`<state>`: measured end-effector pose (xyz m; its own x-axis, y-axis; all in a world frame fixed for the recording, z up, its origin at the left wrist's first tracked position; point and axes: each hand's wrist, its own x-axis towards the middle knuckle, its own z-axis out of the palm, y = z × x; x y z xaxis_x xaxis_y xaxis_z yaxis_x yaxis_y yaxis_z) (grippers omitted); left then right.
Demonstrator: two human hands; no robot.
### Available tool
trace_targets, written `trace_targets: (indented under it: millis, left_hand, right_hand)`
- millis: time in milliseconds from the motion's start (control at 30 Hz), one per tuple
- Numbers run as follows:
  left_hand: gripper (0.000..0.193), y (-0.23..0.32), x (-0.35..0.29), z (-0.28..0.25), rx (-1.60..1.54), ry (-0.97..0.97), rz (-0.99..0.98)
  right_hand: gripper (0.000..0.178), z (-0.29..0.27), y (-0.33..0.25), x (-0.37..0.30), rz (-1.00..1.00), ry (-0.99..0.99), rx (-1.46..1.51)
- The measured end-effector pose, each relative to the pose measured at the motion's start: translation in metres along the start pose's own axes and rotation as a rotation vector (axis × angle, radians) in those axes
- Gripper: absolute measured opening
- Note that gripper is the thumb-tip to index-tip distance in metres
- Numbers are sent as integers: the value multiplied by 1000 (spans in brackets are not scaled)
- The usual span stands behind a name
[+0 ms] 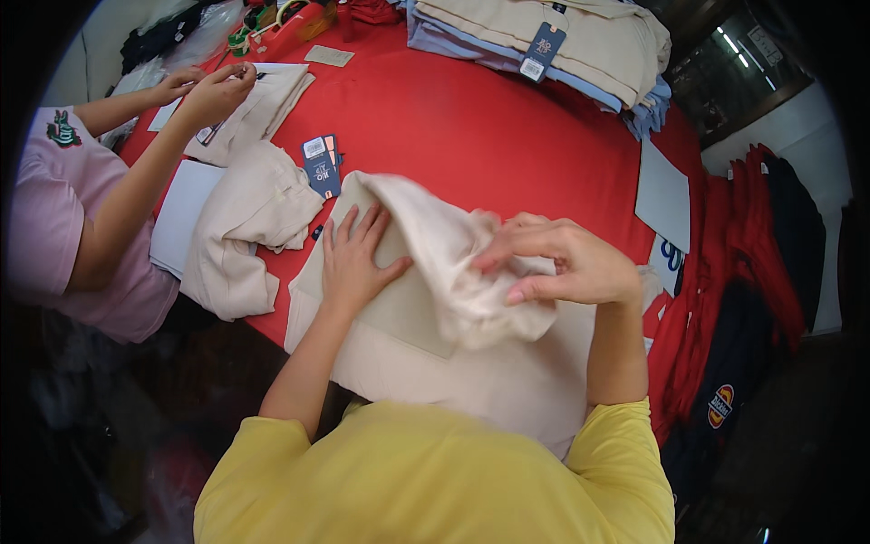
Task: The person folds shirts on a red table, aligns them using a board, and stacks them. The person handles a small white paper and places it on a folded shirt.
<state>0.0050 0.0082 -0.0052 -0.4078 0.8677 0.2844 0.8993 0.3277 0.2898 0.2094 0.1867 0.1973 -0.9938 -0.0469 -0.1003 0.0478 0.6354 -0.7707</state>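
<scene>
A cream garment [453,381] lies in front of me at the table's near edge, with a thin grey-beige board [399,308] on it. My left hand [353,263] rests flat on the board, fingers spread. Over the board's right side, my right hand [557,263] has its fingers and thumb curled round a bunched part of the garment, which is raised and blurred by motion. The fingertips are partly lost in the fabric.
A red-covered table [435,118] carries a stack of folded garments [562,45] at the back. A co-worker's hands [204,91] are at the left, above a folded cream garment. Nearby lie a crumpled cream garment [245,218], blue tags [322,166] and a red tape dispenser [294,32]. Red and navy clothes [725,299] hang right.
</scene>
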Motion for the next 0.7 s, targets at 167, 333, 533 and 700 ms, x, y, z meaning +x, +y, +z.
trace_targets:
  millis: [167, 333, 533, 700]
  left_hand:
    - [64, -16, 1, 11, -239, 112, 24]
    - [71, 1, 10, -3, -428, 320, 66]
    - [42, -14, -6, -16, -274, 4, 231]
    - [30, 4, 5, -18, -357, -27, 197]
  right_hand:
    - [63, 139, 64, 51, 231, 425, -430]
    - [56, 190, 43, 47, 237, 517, -285]
    - [44, 93, 101, -86, 834, 769, -665]
    - [34, 89, 128, -223, 1048, 866, -946]
